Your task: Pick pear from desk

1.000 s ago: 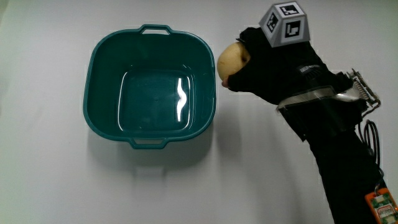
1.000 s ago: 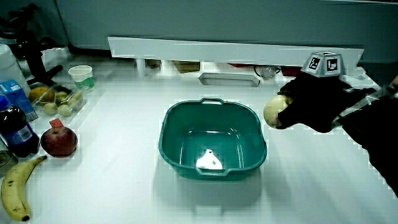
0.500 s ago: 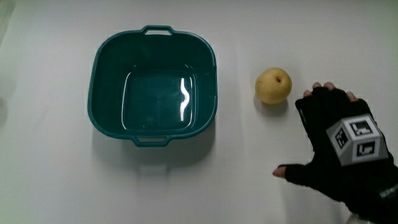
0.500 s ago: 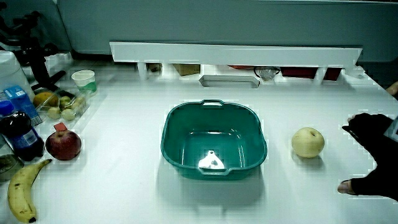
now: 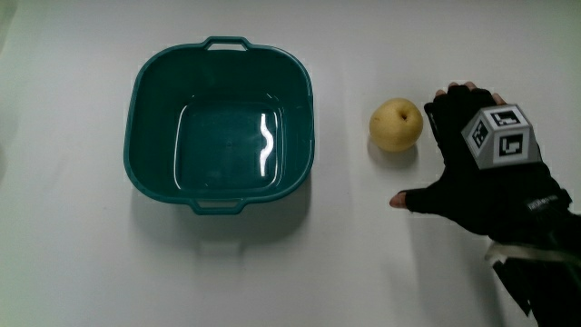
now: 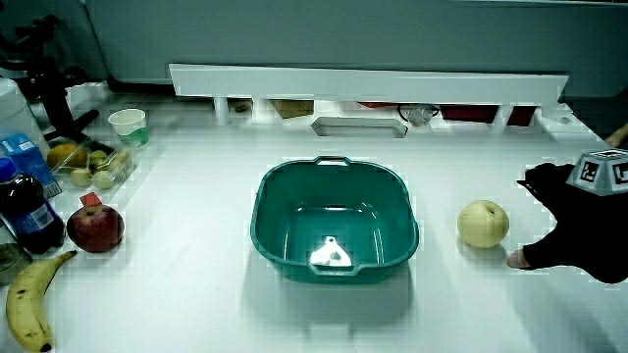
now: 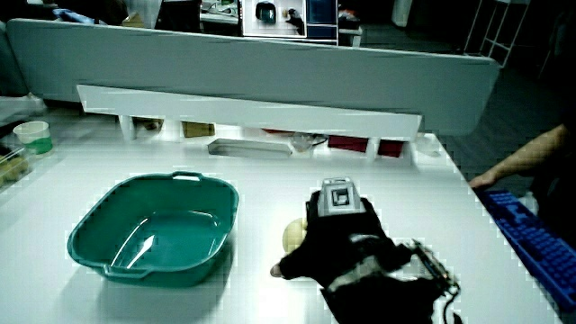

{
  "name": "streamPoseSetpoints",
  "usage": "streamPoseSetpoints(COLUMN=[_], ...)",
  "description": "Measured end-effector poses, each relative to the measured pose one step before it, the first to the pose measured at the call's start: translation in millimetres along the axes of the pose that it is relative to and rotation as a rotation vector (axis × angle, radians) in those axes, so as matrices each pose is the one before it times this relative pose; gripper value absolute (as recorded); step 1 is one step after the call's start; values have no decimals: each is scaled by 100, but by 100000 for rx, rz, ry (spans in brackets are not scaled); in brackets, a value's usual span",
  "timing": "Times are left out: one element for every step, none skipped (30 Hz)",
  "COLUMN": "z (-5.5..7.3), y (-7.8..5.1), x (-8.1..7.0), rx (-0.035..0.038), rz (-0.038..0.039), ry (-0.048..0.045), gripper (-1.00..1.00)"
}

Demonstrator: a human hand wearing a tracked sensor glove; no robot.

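We see one pear [image 5: 396, 124] resting on the white table [image 5: 73, 263], just beside the hand [image 5: 477, 173] and not yet touched by it. The hand lies flat and low over the table with fingers spread and the thumb stretched out toward the person's side of the pear; it holds nothing. The patterned cube [image 5: 497, 138] sits on its back.

We judge the pear to be firm, rounded and fairly light, with a smooth skin that could slip or roll if nudged from one side only. It looks stiff enough to take a moderate squeeze, though hard pressure could bruise it. We would take hold around its widest part, with the thumb on the side nearer the person and the fingers wrapped over the side away, so it is cradled and cannot roll toward the basin [image 5: 221, 123].

Counting what shows: one pear, one teal basin with nothing in it, standing on the table farther from the hand than the pear, which lies between the two. In a side view we also count, well apart from the hand at the table's edge, one red apple [image 6: 94, 227], one banana [image 6: 27, 309], one dark bottle [image 6: 27, 216], one small cup [image 6: 129, 126] and a clear tray of small fruits [image 6: 90, 165] whose number we cannot tell. In a side view the hand partly hides the pear [image 7: 294, 236].
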Motion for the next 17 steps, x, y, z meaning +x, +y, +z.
streamPoseSetpoints(z=[210,501,-115,298,366,198,194,416,49,277,286,92,210,-150,371,73,30], y=[-27,-452,348,-156,-230,-41,-55,-281,144,-125,-120,65,-65,352,-258,85,134], x=[-414,-700,-206,-565,-508,-463,-417,-537,-287,-407,-427,-407,-441,-283,-677,-391,-411], rx=[-2089,2107,-1048,5,3663,-407,-349,3398,-1562,2656,1670,-1979,1421,-2976,2044,1338,-84], rz=[4411,3105,13,-510,484,1185,554,-1006,2619,-1152,545,3513,64,2905,1210,1311,-248], ry=[2251,1894,-1143,-1149,195,-658,29,-2322,1113,-1154,516,1645,-88,1275,8,1106,-1475], gripper=[100,100,100,100,100,100,100,100,100,100,100,100,100,100,100,100,100])
